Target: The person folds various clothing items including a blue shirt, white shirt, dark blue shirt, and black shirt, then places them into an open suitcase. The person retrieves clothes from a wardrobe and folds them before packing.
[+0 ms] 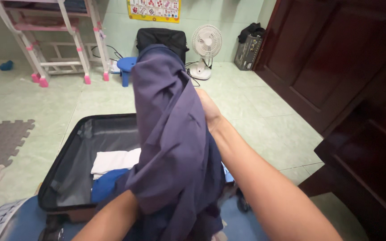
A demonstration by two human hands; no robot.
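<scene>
Purple garment (170,147) | right hand (208,109) raised, gripping it | left hand hidden, grip unclear

Soft even daylight, slight wide-angle distortion.

The person's left hand is wholly hidden under the draped dark purple-blue fabric garment (170,147), so its grip cannot be told. The right hand (208,109) shows only partly, fingers buried in the cloth. The garment covers much of the open black hard-shell suitcase (68,178), and half hides the folded white cloth (112,161) and the blue cloth (106,185) inside.
</scene>
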